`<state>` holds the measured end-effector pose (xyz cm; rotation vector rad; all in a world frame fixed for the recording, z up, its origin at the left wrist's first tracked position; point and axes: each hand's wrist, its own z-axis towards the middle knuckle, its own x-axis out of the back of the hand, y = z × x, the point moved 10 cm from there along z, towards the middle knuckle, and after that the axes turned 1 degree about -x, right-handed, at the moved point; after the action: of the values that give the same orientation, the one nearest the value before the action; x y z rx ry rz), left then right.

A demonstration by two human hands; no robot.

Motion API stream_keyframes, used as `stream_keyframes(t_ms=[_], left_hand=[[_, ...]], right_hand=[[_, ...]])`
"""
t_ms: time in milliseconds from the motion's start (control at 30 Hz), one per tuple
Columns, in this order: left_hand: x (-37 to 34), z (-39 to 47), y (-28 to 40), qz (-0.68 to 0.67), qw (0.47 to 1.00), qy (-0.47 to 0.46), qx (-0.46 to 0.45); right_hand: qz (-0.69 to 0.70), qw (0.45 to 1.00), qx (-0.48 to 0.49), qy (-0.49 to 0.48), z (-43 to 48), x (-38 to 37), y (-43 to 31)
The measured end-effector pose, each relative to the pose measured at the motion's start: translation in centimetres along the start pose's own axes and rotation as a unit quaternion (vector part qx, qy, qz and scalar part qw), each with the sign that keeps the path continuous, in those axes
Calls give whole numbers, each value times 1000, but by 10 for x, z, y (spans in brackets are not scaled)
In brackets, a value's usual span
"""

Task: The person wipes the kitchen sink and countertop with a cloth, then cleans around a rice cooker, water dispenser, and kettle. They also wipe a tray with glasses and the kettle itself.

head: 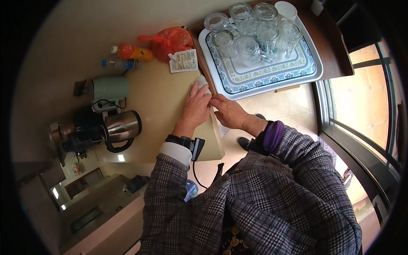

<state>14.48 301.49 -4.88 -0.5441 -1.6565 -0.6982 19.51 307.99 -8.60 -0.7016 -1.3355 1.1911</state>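
My left hand (pixel 196 106) lies on the edge of a cream-coloured countertop (pixel 156 95), its fingers over a crumpled white cloth (pixel 200 81). Most of the cloth is hidden beneath that hand. Close beside it, my right hand (pixel 230 112) has its fingers bent together near the gap between the countertop and a wooden surface. Whether anything is pinched in those fingertips cannot be seen. Just beyond the right hand is the corner of a white patterned tray (pixel 271 84). Several upside-down glass mugs (pixel 248 47) stand on this tray with a white cup (pixel 286 11).
A white spouted pouch (pixel 184 61), a red plastic bag (pixel 173 41), an orange drink bottle (pixel 134 52) and a clear bottle (pixel 122 63) sit at the countertop's back. To the left are a green appliance (pixel 110 89) and a steel kettle (pixel 122 127). A glazed door (pixel 357 95) borders the right.
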Motion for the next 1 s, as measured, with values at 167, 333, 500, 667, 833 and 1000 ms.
stream_keyframes(t_ms=[167,333,500,667,833,1000], left_hand=[[-19,-35,29,-61,987,-151,-15],[-11,-48,40,-118,986,-113,-27],[-12,-30,17,-63,997,-38,4],[-24,-72,54,-44,995,-77,-52],[-23,-92,72,-68,991,-83,-75],[-22,-55,44,-18,999,16,-25]], right_hand=[[51,981,-9,-189,-30,-21,-8],[92,984,-13,-153,-34,-11,-2],[108,994,2,-35,-7,1,13],[109,977,-44,-177,-40,-36,13],[112,965,-44,-232,-58,-47,10],[71,992,7,-104,-19,-29,21]])
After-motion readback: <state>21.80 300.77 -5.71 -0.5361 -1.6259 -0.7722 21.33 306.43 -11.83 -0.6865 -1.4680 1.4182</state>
